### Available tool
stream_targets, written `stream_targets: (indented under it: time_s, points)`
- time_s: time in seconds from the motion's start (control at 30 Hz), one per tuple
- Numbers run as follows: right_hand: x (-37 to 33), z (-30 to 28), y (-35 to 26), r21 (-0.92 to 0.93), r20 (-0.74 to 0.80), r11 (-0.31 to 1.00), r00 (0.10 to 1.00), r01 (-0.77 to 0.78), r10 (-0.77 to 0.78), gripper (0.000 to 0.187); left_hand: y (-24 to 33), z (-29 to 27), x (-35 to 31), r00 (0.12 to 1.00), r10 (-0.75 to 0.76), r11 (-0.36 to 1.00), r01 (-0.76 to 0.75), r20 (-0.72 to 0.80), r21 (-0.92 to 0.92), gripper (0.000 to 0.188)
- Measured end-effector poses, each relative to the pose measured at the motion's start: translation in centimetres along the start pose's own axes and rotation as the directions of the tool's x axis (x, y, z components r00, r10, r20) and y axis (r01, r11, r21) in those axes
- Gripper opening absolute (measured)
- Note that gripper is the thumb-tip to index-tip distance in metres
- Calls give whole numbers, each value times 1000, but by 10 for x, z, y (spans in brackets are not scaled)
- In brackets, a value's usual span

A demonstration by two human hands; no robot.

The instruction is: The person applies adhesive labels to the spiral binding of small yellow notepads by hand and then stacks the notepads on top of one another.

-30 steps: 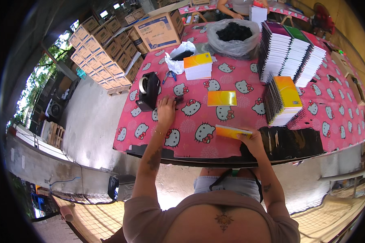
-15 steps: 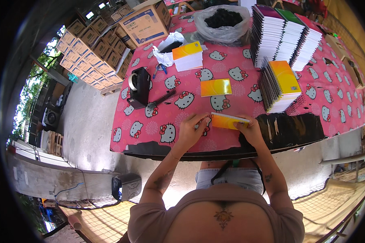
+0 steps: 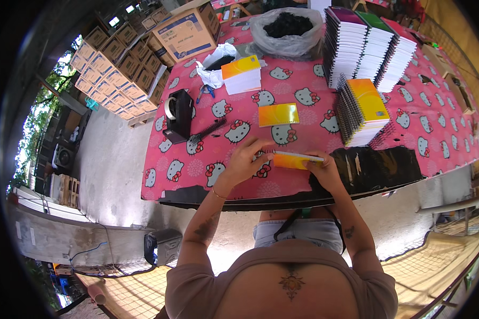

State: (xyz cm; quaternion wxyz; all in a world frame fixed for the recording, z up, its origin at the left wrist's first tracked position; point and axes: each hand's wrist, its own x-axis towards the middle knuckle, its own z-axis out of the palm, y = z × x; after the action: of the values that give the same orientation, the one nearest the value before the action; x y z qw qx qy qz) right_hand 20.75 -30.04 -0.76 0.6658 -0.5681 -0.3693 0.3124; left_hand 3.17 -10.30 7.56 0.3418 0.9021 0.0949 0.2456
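Note:
My right hand [image 3: 324, 169] grips the right end of a small yellow-orange notebook [image 3: 290, 161], thumb on its cover, tilted just above the table. At its left end is my left hand [image 3: 246, 160], with the index finger lifted away from the thumb. The thumb is close to the notebook's left edge; whether it touches is hard to see. Beyond them a single yellow-orange notebook cover [image 3: 279, 115] lies flat. A stack of coil-bound yellow notebooks [image 3: 368, 109] stands to the right, and a stack of yellow-topped page blocks [image 3: 242, 77] farther back.
The table [image 3: 197, 165] has a pink cartoon-cat cloth, torn to black at the front edge. Left are a black tape dispenser [image 3: 179, 116], black spiral coils [image 3: 207, 130] and blue-handled pliers [image 3: 205, 94]. Tall notebook stacks [image 3: 347, 50], a plastic bag of black coils [image 3: 287, 32] and a carton [image 3: 187, 34] stand behind.
The left hand's index finger has lifted and spread from the thumb at the notebook's left end. My right hand keeps its hold. The whole view has shifted slightly.

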Motion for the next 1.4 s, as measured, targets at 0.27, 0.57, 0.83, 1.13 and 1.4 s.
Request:
stream_targets:
  time_s: [0.27,0.57,0.83,1.13,1.4]
  points:
    - [-13,12,-16,13,-77,1000,997,6,-5,22,26,9,3,992,101,894,-123,74,431,54]
    - [-24,22,-19,-45,-145,999,989,-19,12,22,25,45,-5,992,123,721,-69,-29,690,85]
    - [-24,28,-24,-121,-103,992,994,20,-33,25,39,46,-10,988,127,553,-143,87,821,90]
    - [-27,30,-23,-41,-116,999,993,7,-12,24,40,26,14,987,147,629,-39,-69,776,89]
    - [-26,29,-47,-84,-55,996,998,13,-17,25,47,39,5,974,205,613,-204,96,763,87]
